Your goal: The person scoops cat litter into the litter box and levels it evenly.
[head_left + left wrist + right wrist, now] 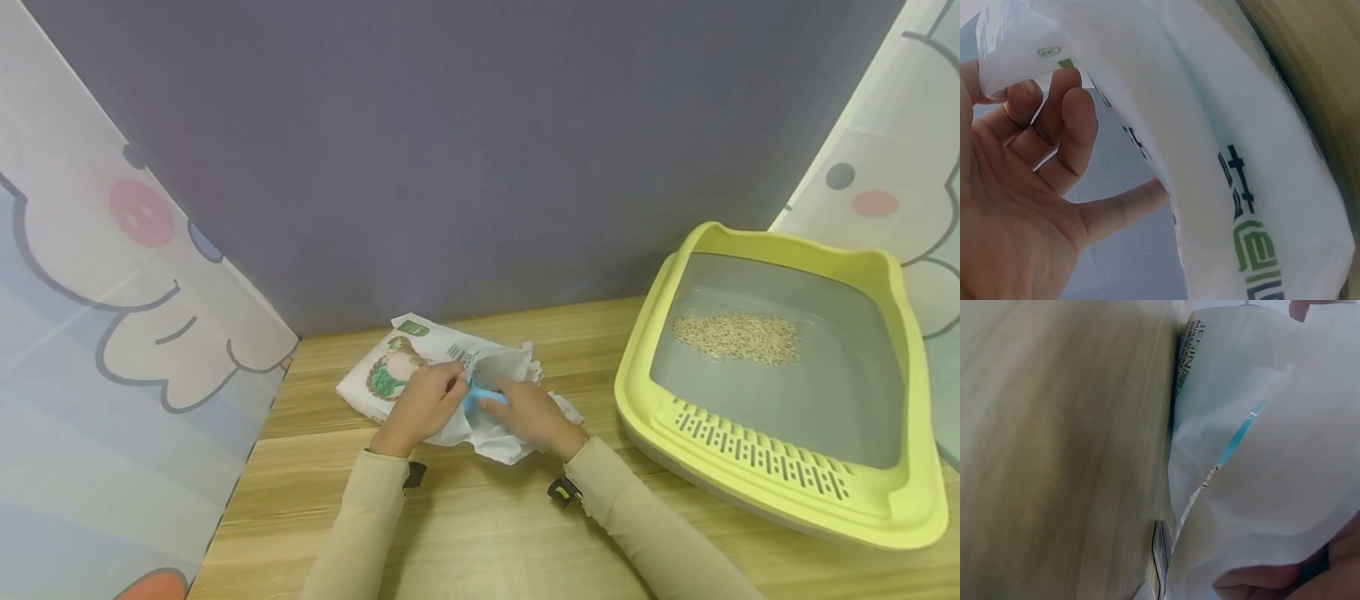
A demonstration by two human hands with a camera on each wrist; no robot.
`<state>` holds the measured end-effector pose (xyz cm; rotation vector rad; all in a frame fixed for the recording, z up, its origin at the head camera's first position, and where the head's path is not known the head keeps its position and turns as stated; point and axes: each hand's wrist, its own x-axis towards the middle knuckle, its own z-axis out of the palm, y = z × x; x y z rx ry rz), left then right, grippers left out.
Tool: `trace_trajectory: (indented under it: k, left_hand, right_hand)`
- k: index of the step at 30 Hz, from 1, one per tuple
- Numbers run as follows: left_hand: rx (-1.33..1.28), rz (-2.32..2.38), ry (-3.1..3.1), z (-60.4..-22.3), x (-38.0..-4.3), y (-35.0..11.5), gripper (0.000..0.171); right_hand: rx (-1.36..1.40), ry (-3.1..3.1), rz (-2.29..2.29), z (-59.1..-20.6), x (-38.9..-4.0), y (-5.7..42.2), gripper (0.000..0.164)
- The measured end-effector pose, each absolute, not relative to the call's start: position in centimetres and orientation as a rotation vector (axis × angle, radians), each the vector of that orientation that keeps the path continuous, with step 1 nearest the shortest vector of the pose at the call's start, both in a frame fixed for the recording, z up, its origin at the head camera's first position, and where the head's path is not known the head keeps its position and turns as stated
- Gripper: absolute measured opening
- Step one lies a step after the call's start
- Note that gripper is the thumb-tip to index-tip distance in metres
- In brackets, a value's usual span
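A white printed plastic bag [382, 379] lies on the wooden table, its torn mouth to the right. My left hand [426, 400] pinches the upper edge of the mouth; in the left wrist view the fingertips meet the white film [1260, 94]. At the opening my right hand [534, 412] grips a light-blue scoop [487, 395] by its handle. Its far end is hidden inside the bag. Through a gap in the folds the right wrist view shows a blue strip [1235, 445] and some pale pellets [1207, 478], while film covers part of that hand [1329, 575].
On the right stands a litter box with a yellow rim [637, 367] and a grey base, holding a patch of pellets [738, 337]. A grey wall [450, 167] backs the table [480, 533]. Near the bag lies a narrow grey piece [1161, 553], its kind unclear.
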<state>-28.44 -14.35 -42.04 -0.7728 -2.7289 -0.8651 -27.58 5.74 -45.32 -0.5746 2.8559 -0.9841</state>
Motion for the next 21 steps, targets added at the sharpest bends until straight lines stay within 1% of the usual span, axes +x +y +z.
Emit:
trace_trajectory:
  k: [5, 21]
  left_hand:
    - [-0.748, -0.859, -2.741, -42.0, -28.41, -14.42, 0.031]
    - [-0.749, -0.821, -2.716, -41.7, -28.42, -14.6, 0.03]
  right_hand:
    - [-0.618, 2.841, -0.931, -45.4, -27.39, 5.7, 0.024]
    - [-0.625, 2.806, -0.739, -45.67, -27.28, 6.49, 0.017]
